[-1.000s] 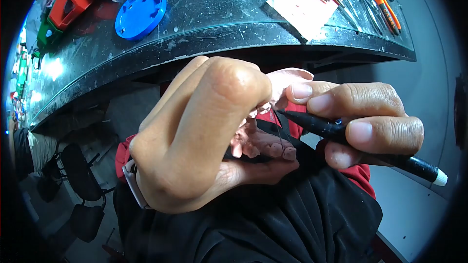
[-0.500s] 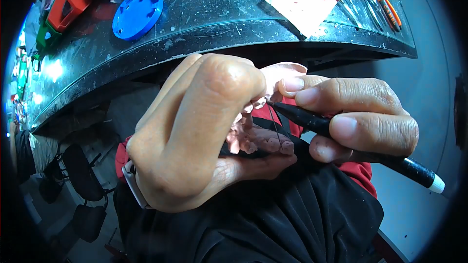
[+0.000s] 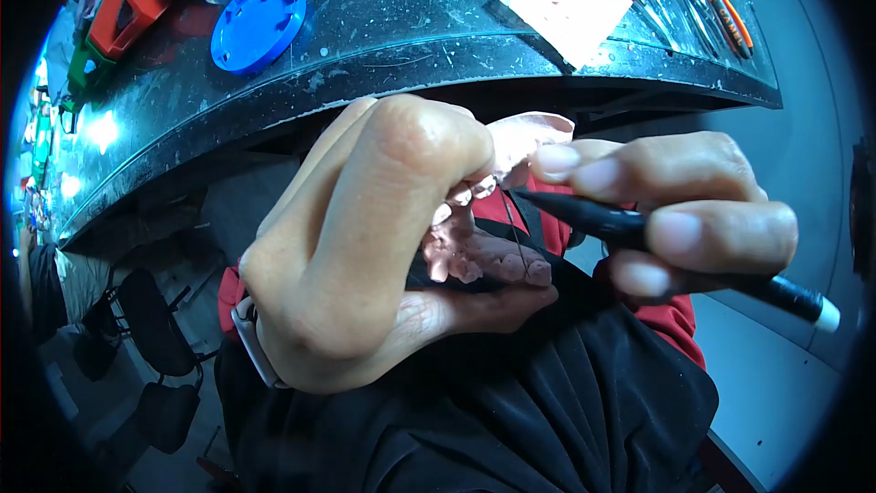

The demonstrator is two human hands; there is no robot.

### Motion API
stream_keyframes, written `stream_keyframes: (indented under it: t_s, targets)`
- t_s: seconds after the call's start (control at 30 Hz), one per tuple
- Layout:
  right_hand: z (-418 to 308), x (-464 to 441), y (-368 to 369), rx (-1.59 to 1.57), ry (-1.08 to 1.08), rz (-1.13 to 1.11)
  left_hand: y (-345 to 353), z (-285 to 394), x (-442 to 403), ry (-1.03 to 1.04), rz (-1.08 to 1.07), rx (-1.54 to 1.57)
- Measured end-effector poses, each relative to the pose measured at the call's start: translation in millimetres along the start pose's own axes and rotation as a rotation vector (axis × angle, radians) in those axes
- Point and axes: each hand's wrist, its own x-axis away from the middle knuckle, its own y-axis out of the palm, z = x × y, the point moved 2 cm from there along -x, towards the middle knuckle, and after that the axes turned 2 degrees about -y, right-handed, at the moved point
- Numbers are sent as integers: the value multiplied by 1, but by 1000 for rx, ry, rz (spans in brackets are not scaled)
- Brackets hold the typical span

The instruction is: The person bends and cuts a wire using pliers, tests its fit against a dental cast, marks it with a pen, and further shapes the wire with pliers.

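In the head view, my left hand [image 3: 342,246] is closed around a pink dental cast [image 3: 529,141] with sculpted teeth along its edges. Part of the cast lies hidden behind the fingers, and its lower toothed row [image 3: 497,260] rests above my thumb. A thin dark wire [image 3: 514,236] spans the gap between the upper and lower teeth. My right hand [image 3: 703,205] grips a black pencil [image 3: 584,217], its tip pointing left at the upper teeth. Whether the tip touches them I cannot tell. Two right fingertips are close against the cast's right edge.
Beyond my hands runs a dark workbench [image 3: 392,0] with a scratched front edge. On it are a blue round lid [image 3: 259,26], a red bin [image 3: 130,2], a white paper sheet [image 3: 566,14] and an orange-handled tool [image 3: 725,18]. A black chair [image 3: 157,324] stands lower left.
My right hand has shifted slightly right with the pencil, whose tip has drawn back a little from the teeth. My left hand and the cast have barely moved.
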Motion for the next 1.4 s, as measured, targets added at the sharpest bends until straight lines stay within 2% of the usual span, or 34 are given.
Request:
stream_keyframes:
  t_s: [0.07, 0.27, 0.4, 0.7, 0.93, 1.03, 1.13, 1.23, 1.4]
  targets:
    - [0, 2, -1, 36, -15, 7, -5, 0, 0, 2, -79, -73]
    - [4, 11, 8, 217, -43, -28, -7, -1, 2, -41, -85, -127]
    - [-1, 5, 18, 224, 59, 8, -6, -1, 1, -34, -68, -117]
    - [10, 5, 19, 165, -70, 111, -5, 0, 2, -75, -73, -141]
    - [14, 1, 31, 173, 74, 263, -1, -2, 4, -102, -37, -231]
    - [18, 2, 38, 129, 140, 321, -1, -2, 5, -174, -39, -224]
    - [23, 2, 43, 142, 171, 408, 1, -5, 4, -186, 29, -188]
    - [29, 0, 43, 186, 180, 503, 11, -20, 1, -178, 194, -173]
    - [34, -1, 35, 226, 179, 600, 7, -67, -33, -174, 271, -304]
